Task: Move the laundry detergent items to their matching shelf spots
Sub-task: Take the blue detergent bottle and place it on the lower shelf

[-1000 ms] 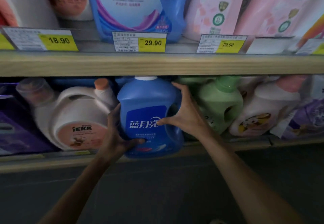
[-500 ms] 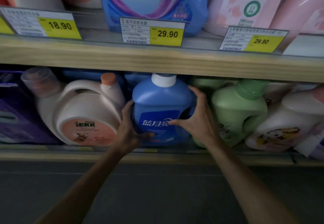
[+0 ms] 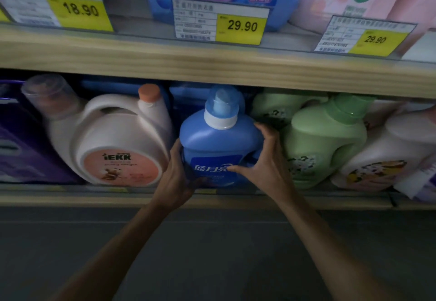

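Note:
A blue detergent bottle point(image 3: 218, 142) with a white collar and blue cap stands upright on the lower shelf point(image 3: 236, 200), between a pink IEKK jug and a green bottle. My left hand point(image 3: 175, 178) wraps its lower left side. My right hand point(image 3: 264, 159) grips its right side, thumb across the label. More blue containers sit in the dark behind it.
The pink IEKK jug point(image 3: 118, 140) lies to the left and the green bottle point(image 3: 323, 142) stands to the right, both close. A purple pack point(image 3: 21, 145) is far left, a white floral bottle point(image 3: 387, 156) far right. The upper shelf edge point(image 3: 212, 62) carries price tags.
Both hands have pushed the blue bottle back from the shelf's front edge, deeper between its neighbours. My view has moved closer and tilted down, so the cap now shows.

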Available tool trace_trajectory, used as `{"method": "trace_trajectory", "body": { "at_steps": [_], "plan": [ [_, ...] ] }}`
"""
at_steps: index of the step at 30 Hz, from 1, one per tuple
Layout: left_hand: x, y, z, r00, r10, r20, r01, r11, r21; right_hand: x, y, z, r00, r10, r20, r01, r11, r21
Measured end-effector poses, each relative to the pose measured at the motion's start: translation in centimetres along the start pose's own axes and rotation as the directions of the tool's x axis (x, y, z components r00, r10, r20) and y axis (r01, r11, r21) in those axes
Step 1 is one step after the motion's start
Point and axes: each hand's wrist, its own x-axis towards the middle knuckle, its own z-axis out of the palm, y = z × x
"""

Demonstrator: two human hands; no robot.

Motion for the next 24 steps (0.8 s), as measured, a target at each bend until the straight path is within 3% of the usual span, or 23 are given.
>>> {"method": "trace_trajectory", "body": {
  "at_steps": [7, 11, 14, 19, 24],
  "plan": [
    [-0.2, 0.6, -1.9, 0.992, 0.028, 0.123, -0.028, 1.000, -0.002, -0.6, -1.3, -0.4, 0.998, 0.053, 0.027, -0.051, 0.996, -0.072],
    [-0.5, 1.0, -2.9, 0.986, -0.026, 0.166, 0.021, 0.999, 0.032, -1.5, -2.6, -1.0, 0.992, 0.109, 0.069, -0.101, 0.988, -0.114],
    [-0.6, 1.9, -4.0, 0.981, -0.057, 0.186, 0.037, 0.993, 0.111, -1.8, -3.6, -2.2, 0.976, 0.144, 0.166, -0.103, 0.967, -0.231],
    [-0.8, 3.8, -6.0, 0.948, -0.126, 0.293, 0.054, 0.969, 0.240, -1.1, -5.8, -5.3, 0.869, 0.289, 0.401, -0.061, 0.868, -0.494],
    [-0.9, 8.4, -8.2, 0.895, -0.255, 0.367, 0.074, 0.894, 0.443, -0.2, -9.6, -8.1, 0.693, 0.483, 0.535, -0.038, 0.766, -0.642]
  ]
}}
